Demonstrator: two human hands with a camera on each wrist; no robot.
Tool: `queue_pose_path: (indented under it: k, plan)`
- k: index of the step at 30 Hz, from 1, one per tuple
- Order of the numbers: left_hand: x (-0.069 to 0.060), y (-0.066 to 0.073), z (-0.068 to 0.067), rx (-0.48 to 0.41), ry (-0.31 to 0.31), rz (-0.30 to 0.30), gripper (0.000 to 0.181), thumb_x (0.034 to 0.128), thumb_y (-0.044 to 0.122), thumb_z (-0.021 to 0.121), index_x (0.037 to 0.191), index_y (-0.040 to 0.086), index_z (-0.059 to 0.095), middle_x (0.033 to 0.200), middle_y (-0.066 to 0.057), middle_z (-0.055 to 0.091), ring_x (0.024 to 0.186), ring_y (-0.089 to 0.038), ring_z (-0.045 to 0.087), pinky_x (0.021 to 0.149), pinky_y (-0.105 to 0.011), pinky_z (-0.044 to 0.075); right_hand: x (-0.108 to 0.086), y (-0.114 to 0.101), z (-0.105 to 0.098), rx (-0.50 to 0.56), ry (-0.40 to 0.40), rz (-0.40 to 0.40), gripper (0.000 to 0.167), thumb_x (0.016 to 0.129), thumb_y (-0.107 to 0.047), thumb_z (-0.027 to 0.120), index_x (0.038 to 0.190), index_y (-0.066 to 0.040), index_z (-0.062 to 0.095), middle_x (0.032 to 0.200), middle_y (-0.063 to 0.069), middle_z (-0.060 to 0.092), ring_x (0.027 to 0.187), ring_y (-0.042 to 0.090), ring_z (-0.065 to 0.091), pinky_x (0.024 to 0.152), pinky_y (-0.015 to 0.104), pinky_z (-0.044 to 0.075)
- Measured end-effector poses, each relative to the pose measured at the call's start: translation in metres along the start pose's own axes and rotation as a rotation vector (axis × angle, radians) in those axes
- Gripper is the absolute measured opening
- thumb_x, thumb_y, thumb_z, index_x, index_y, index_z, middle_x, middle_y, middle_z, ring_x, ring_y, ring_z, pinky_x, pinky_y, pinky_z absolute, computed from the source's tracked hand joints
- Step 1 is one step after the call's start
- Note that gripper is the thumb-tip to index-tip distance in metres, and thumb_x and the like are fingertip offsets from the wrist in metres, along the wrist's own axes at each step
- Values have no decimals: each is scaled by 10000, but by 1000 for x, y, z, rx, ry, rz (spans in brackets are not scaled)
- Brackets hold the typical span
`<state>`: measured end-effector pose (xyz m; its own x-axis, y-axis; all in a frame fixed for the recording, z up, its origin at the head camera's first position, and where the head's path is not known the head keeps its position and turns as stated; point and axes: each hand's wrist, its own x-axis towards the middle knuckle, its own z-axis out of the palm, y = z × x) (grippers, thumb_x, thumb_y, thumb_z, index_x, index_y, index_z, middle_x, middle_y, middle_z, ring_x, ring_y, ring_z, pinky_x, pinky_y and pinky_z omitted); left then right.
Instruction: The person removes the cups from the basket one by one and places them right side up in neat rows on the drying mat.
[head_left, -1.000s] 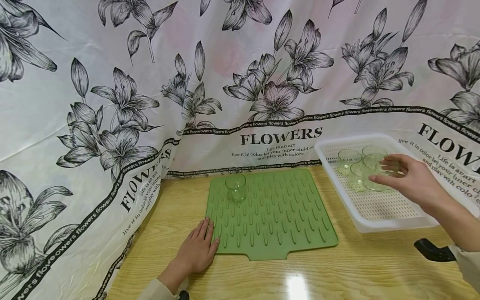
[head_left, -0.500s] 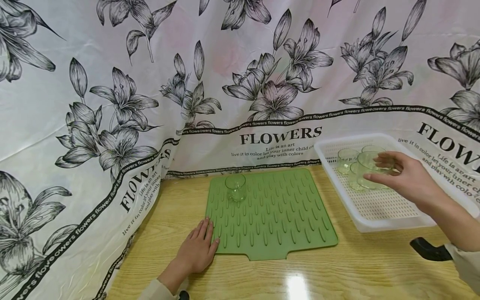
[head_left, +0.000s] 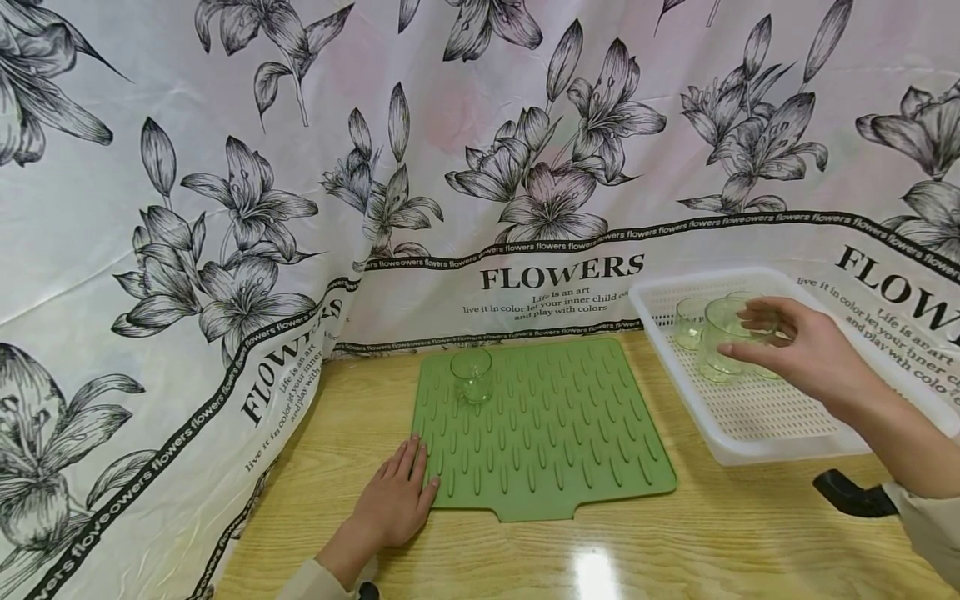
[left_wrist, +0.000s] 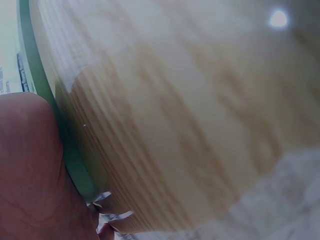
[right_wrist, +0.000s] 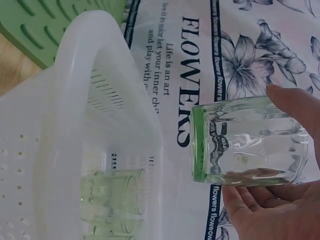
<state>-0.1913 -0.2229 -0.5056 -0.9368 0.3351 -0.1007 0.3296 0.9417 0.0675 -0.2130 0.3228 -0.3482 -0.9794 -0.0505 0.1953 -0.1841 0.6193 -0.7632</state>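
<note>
Right hand [head_left: 817,354]: grip pinching glass [right_wrist: 245,145] above basket [head_left: 738,446] | left hand [head_left: 393,500]: fingers straight on mat [head_left: 547,442] | risk: low carry could clip rim

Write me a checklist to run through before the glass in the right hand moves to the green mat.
1. Grip: ok. The right hand holds the held glass between thumb and fingers.
2. Glass upright: ok. Its thick base points down.
3. Clear of the other glasses: ok. The right wrist view shows a gap between them.
4. Landing space: ok. The green mat is bare to the right of the standing glass.
5. Mat steadied: ok. The left hand rests on its left edge.
6. Held glass free of fine cracks: cannot tell from these views.
</note>
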Motion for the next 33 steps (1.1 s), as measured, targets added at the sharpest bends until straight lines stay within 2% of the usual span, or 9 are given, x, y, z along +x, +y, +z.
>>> queue_pose_path:
  k: [4,8,11,17,26,33]
  plan:
    - [0,1,-1,-5,-5,2,666,1123,451,289,1613,2,259,1697,-186,138,1556,-374,166,1218,-549,255,1,-5,1,9,-6,-1,859,965,-322,746,1588,30,270,1500,278,439,1326,474,438,771,10,362]
    - [-2,2,-5,-11,-13,5,679,1124,463,263,1616,-5,242,1696,-192,133,1556,-379,161,1219,-557,246,3,-10,2,14,-3,-6,840,958,-318,756,1578,17,299,1492,240,457,1284,330,480,791,8,378]
    - [-3,3,-7,-19,-13,10,686,1125,467,250,1613,-15,241,1694,-199,138,1553,-386,165,1217,-564,245,4,-14,3,18,-4,-12,836,952,-313,765,1572,16,311,1486,224,463,1258,282,482,796,12,400]
    - [-2,1,-4,-4,0,11,686,1124,473,249,1612,-9,253,1693,-196,145,1551,-381,177,1213,-558,258,4,-22,5,36,-24,-17,847,948,-309,770,1567,31,302,1495,240,447,1324,417,453,801,3,384]
    - [-4,6,-11,-26,-37,-6,666,1125,447,293,1610,-8,263,1695,-194,144,1555,-376,172,1217,-555,254,6,-35,9,31,-41,-17,855,936,-337,780,1564,12,316,1499,233,450,1355,454,445,803,17,379]
    - [-4,6,-11,-30,-39,-5,667,1126,448,285,1613,-7,252,1696,-195,137,1557,-374,164,1221,-549,248,10,-43,15,40,-51,-57,865,932,-283,788,1569,36,298,1492,272,450,1348,497,445,815,57,417]
